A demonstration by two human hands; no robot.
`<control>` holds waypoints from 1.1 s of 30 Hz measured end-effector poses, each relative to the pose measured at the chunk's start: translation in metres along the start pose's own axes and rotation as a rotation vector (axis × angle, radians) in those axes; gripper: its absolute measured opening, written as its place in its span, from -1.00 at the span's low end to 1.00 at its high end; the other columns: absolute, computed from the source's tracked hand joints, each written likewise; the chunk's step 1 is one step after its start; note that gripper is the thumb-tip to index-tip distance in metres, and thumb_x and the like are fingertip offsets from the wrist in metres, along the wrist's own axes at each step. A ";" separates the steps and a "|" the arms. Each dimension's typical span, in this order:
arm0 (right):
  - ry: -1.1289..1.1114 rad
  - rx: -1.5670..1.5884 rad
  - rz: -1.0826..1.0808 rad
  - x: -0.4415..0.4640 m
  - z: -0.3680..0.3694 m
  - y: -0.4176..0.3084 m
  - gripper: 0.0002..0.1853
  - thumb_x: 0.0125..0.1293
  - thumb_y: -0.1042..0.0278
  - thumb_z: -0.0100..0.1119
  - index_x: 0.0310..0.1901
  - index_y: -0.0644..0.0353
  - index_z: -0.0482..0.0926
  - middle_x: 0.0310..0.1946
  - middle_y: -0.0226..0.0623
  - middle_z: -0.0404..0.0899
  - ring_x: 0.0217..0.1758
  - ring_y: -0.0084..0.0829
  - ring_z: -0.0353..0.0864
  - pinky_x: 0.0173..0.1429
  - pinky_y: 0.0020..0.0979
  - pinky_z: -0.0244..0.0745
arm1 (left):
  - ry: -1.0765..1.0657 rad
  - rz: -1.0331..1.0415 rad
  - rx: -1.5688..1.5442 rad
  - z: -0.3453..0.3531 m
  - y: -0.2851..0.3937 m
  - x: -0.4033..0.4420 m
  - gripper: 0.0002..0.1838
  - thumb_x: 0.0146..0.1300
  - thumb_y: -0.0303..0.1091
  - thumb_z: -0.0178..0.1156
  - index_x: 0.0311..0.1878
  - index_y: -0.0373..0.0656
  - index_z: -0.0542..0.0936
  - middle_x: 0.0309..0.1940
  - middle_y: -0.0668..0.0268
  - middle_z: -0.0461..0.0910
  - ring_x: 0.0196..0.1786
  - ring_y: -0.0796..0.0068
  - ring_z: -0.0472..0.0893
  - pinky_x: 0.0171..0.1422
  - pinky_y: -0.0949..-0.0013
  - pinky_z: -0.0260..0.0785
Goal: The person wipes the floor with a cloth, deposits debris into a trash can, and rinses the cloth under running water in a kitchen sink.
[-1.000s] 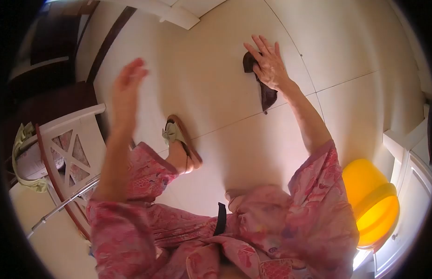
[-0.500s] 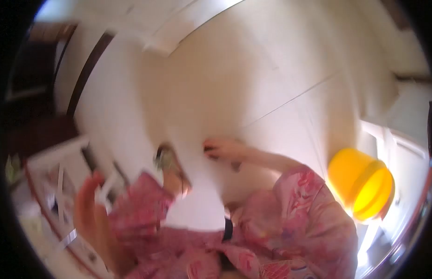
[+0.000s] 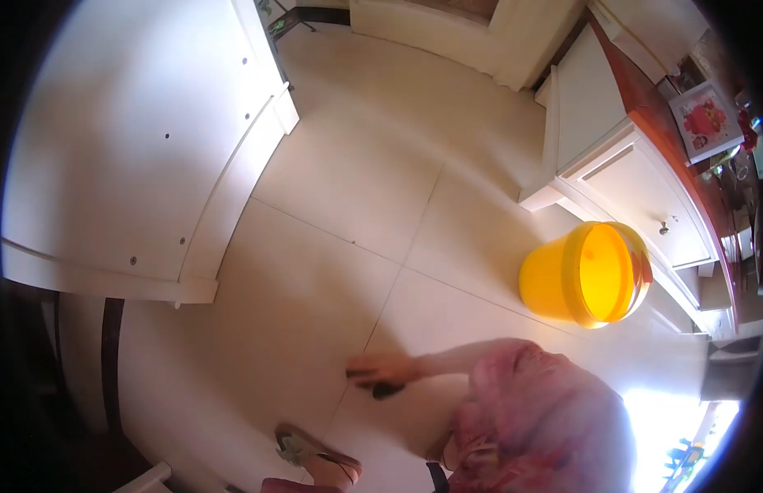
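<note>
Low over the tiled floor, my right hand [image 3: 390, 371] reaches out from a pink patterned sleeve [image 3: 537, 403]. Its fingers are closed around a small dark object [image 3: 388, 389], parts of which show at the fingertips and below the palm; its kind is hidden by the hand and blur. My left hand is out of view. A sandalled foot [image 3: 324, 464] rests on the floor below and left of the right hand. To the right, a yellow bucket [image 3: 550, 283] stands by a white cabinet, apart from the hand.
White furniture with a smooth panel [image 3: 127, 148] stands on the left. On the right, a white cabinet [image 3: 636, 193] has a red-brown top [image 3: 644, 90] bearing a framed picture [image 3: 706, 119] and other items. Bright light comes in at lower right.
My view has swung, so the bucket, cabinet and left furniture show more fully. My left hand has gone out of view. My right hand stays low with the dark object.
</note>
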State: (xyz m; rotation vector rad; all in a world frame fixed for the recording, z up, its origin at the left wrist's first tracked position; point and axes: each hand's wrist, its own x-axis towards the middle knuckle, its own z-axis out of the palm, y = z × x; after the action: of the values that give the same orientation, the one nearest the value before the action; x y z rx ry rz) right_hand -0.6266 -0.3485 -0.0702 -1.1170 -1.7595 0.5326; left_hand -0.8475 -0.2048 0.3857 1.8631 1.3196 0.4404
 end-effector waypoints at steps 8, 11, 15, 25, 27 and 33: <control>-0.183 0.844 0.689 0.112 -0.014 0.020 -0.46 0.24 0.23 0.02 0.23 0.29 0.29 0.22 0.01 0.29 0.22 -0.05 0.34 0.28 -0.24 0.24 | -0.053 0.312 -0.051 -0.004 -0.012 0.037 -0.54 0.40 -0.30 -0.08 0.25 -0.40 0.26 0.16 -0.12 0.38 0.23 0.07 0.40 0.37 0.12 0.16; 0.226 -0.125 0.148 0.134 -0.050 0.090 -0.50 0.15 0.43 0.07 0.18 0.20 0.35 0.16 -0.08 0.37 0.18 -0.12 0.38 0.27 -0.31 0.26 | -0.064 0.412 -0.068 0.000 -0.015 0.053 -0.53 0.41 -0.29 -0.09 0.26 -0.41 0.25 0.16 -0.14 0.37 0.23 0.04 0.40 0.36 0.09 0.16; 0.364 -0.292 0.215 0.167 -0.033 0.113 -0.53 0.09 0.55 0.06 0.12 0.17 0.40 0.20 -0.06 0.32 0.22 -0.08 0.34 0.30 -0.27 0.25 | -0.079 0.551 -0.084 0.011 -0.013 0.074 -0.52 0.41 -0.27 -0.11 0.26 -0.42 0.24 0.16 -0.16 0.36 0.22 0.01 0.40 0.35 0.06 0.17; -0.309 0.534 -0.215 0.077 0.116 0.020 -0.79 0.24 0.38 0.03 -0.20 0.35 0.49 -0.06 0.00 0.42 -0.04 -0.06 0.43 -0.06 -0.18 0.37 | -0.118 0.520 0.026 -0.004 0.005 0.023 -0.50 0.43 -0.23 -0.15 0.27 -0.43 0.22 0.16 -0.20 0.34 0.21 -0.06 0.40 0.33 -0.01 0.20; -0.303 0.381 -0.068 0.075 0.057 -0.013 -0.75 0.08 0.51 0.10 -0.15 0.32 0.50 -0.04 0.02 0.42 0.06 -0.04 0.40 0.10 -0.20 0.36 | -0.150 0.408 0.076 -0.011 0.004 -0.002 -0.49 0.43 -0.22 -0.15 0.27 -0.44 0.21 0.16 -0.21 0.34 0.21 -0.08 0.40 0.33 -0.02 0.20; 0.234 0.372 0.592 -0.003 -0.080 -0.024 -0.57 0.23 0.73 -0.19 0.11 0.24 0.47 0.15 -0.07 0.39 0.14 -0.22 0.45 0.20 -0.36 0.37 | -0.066 0.401 0.064 -0.006 -0.013 -0.013 -0.50 0.40 -0.20 -0.08 0.23 -0.45 0.28 0.11 -0.22 0.40 0.15 -0.12 0.45 0.28 -0.05 0.24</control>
State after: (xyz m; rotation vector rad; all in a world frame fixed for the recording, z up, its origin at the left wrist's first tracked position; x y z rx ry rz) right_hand -0.5666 -0.3724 -0.0179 -1.3586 -1.0551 0.9947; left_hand -0.8643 -0.2123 0.3814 2.1829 0.9236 0.5408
